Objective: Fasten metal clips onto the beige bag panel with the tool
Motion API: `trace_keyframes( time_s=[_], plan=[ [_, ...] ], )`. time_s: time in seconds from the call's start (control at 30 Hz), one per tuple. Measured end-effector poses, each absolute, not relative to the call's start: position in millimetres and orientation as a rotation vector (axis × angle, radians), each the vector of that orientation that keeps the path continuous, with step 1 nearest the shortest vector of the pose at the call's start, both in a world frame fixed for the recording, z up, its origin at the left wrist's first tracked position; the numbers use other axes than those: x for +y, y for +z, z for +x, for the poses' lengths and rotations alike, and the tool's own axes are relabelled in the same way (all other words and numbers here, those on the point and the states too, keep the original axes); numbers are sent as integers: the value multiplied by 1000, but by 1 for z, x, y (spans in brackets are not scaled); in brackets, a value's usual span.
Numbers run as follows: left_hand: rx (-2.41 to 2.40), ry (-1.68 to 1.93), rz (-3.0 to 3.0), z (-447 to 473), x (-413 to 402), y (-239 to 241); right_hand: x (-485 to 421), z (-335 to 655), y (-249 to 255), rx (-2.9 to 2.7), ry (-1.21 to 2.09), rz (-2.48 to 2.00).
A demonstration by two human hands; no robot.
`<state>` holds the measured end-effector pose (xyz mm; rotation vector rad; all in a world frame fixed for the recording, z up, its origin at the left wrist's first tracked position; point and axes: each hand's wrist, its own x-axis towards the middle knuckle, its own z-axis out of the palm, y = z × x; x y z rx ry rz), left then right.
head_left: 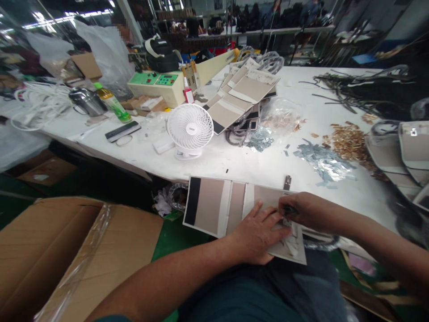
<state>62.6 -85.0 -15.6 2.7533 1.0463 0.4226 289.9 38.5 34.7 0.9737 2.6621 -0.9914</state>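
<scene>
A flat beige panel (214, 206) with white stripes and a black end lies over the near edge of the white table (254, 163) and my lap. My left hand (256, 232) lies flat on it, fingers spread, pressing it down. My right hand (303, 210) is closed in a pinch at the panel's right part, on something small I cannot make out. A small dark metal clip (287, 182) rests on the table just beyond the panel.
A white desk fan (190, 129) stands mid-table. Behind it lie stacked beige panels (239, 96), a green-faced machine (164, 85), a bottle (112, 103) and a kettle (87, 102). Silver pieces (321, 158) and gold pieces (348, 141) lie right. An open cardboard box (67, 250) sits lower left.
</scene>
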Motion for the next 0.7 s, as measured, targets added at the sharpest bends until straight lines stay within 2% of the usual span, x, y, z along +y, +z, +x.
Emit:
trace_keyframes(
  time_s=[0.2,0.7],
  plan=[
    [1044,424,2759,63,-85,-17,40,293,35,2637,-1028,961],
    [1043,394,2770,63,-84,-15,37,288,36,2608,-885,965]
  ],
)
